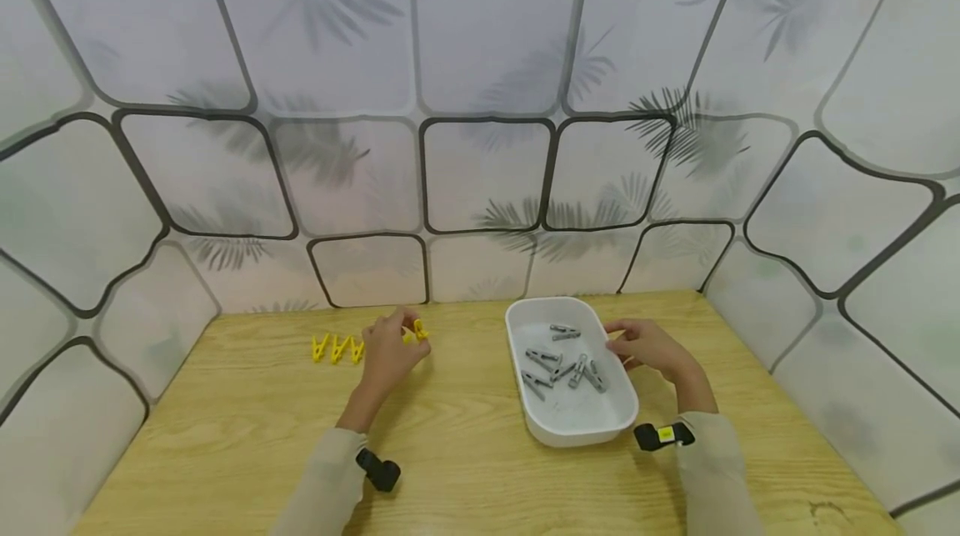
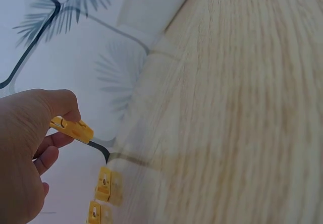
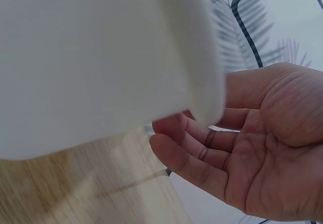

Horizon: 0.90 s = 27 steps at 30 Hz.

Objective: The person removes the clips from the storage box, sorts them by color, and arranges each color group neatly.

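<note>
My left hand (image 1: 392, 350) pinches a yellow clothespin (image 2: 75, 129) between thumb and fingers, a little above the table near its back edge. Left of that hand, several yellow clothespins (image 1: 339, 349) stand in a row; the left wrist view shows two of them (image 2: 103, 183) below the hand. A white plastic basin (image 1: 577, 428) sits right of the middle, with several grey clothespins (image 1: 542, 359) scattered inside. At its right side, my right hand (image 1: 651, 346) holds the rim. Its curled fingers (image 3: 189, 171) reach under the rim in the right wrist view, where the basin hides part of them.
Everything stands on a light wooden table (image 1: 450, 469). Patterned panels (image 1: 483, 177) with leaf prints and dark outlines rise behind the table and at both sides. Each wrist wears a black camera, such as the one (image 1: 378, 471) on the left.
</note>
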Each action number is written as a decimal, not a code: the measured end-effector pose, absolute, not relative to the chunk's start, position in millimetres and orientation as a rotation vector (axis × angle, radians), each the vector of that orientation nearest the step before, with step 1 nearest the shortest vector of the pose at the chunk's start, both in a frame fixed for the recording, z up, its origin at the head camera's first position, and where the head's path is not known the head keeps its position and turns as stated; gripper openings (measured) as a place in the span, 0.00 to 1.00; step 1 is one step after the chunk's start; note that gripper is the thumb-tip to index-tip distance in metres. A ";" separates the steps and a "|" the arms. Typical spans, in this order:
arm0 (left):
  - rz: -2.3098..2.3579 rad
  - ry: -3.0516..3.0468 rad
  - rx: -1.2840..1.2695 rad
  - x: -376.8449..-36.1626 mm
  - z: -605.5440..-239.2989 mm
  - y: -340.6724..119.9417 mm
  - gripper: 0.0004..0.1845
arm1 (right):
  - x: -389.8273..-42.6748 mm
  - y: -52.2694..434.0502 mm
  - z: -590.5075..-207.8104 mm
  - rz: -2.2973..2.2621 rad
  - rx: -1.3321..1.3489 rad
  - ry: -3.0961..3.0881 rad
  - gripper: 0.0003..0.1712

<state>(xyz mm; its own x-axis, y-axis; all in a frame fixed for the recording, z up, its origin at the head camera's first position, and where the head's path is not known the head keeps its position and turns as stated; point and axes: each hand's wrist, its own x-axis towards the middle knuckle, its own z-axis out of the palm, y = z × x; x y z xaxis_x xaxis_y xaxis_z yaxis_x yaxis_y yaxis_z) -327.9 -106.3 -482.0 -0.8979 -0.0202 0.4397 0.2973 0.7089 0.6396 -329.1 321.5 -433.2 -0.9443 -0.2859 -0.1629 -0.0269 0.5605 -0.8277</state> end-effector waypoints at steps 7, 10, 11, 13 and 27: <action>-0.977 -2.493 -0.212 -327.4 -483.3 -103.1 0.19 | -332.1 323.0 -435.7 -1.328 -0.258 2.520 0.26; -0.950 -2.507 -0.186 -326.8 -484.5 -102.1 0.19 | -333.4 323.3 -437.4 -1.335 -0.249 2.522 0.26; -0.939 -2.515 -0.176 -326.6 -484.6 -101.8 0.19 | -333.6 323.5 -437.7 -1.333 -0.256 2.522 0.26; -0.917 -2.532 -0.153 -326.9 -485.4 -101.4 0.19 | -334.0 323.8 -437.8 -1.334 -0.258 2.523 0.26; -0.781 -2.611 -0.054 -329.7 -492.3 -101.8 0.19 | -329.7 322.3 -433.8 -1.354 -0.267 2.500 0.27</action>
